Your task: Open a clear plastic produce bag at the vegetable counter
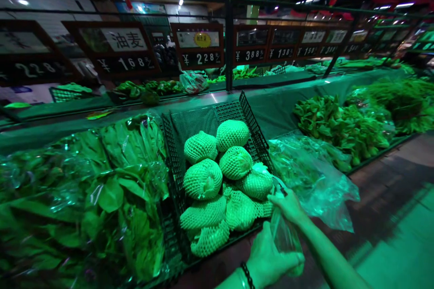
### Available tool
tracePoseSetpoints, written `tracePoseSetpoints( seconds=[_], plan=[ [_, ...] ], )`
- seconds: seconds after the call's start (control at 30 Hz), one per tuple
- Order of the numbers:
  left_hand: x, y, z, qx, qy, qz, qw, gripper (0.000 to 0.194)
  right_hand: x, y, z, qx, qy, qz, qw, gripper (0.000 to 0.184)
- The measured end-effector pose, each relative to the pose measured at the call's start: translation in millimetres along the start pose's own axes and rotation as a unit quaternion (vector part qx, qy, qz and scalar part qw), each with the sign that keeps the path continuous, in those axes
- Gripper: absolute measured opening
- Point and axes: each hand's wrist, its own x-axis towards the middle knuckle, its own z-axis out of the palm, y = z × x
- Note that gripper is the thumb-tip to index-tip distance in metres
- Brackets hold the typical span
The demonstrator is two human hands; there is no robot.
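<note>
A black plastic crate (174, 153) on a green-lit produce stand holds several round vegetables wrapped in foam netting (202, 179). In front of the crate both hands hold a thin clear plastic bag (284, 234). My left hand (267, 259), with a dark bead bracelet on the wrist, grips the bag's lower part. My right hand (288, 205) pinches the bag's top edge, right beside the nearest netted vegetables at the crate's front right corner.
Bagged leafy greens (101, 189) fill the stand left of the crate. A loose plastic sheet (315, 176) and heaps of greens (339, 126) lie to the right. Price signs (198, 47) hang on a rail behind. The aisle floor (400, 216) runs along the right.
</note>
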Motion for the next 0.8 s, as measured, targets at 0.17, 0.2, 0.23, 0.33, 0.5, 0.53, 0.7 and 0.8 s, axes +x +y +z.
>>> tracePoseSetpoints(
  seconds=[0.17,0.2,0.23,0.33,0.5,0.53,0.7,0.8],
  plan=[
    [23,21,-39.0,-0.036,0.016,0.042,0.998,0.072,47,-42,26,-0.044,0.013,-0.016,0.999,0.035],
    [28,26,-48.1,-0.028,0.032,0.041,0.998,0.068,57,-56,32,-0.050,0.013,-0.029,0.998,0.031],
    [33,32,-58.3,-0.018,0.048,0.050,0.997,0.066,67,-70,38,-0.051,0.011,-0.043,0.998,0.029],
    [45,55,-94.0,0.000,0.097,0.101,0.990,0.067,94,-115,55,-0.040,0.010,-0.087,0.995,0.026],
    [55,73,-142.9,0.010,0.122,0.129,0.984,0.063,107,-173,84,0.013,0.000,-0.150,0.989,0.043],
    [56,69,-147.5,0.018,0.107,0.138,0.985,0.062,103,-178,89,0.020,0.003,-0.158,0.987,0.047],
    [63,30,-155.7,0.171,0.187,0.153,0.955,0.058,74,-164,113,0.077,-0.005,-0.236,0.969,0.054],
    [53,18,-155.6,0.246,0.201,0.162,0.934,0.052,50,-146,121,0.052,0.051,-0.279,0.957,0.030]
  ],
)
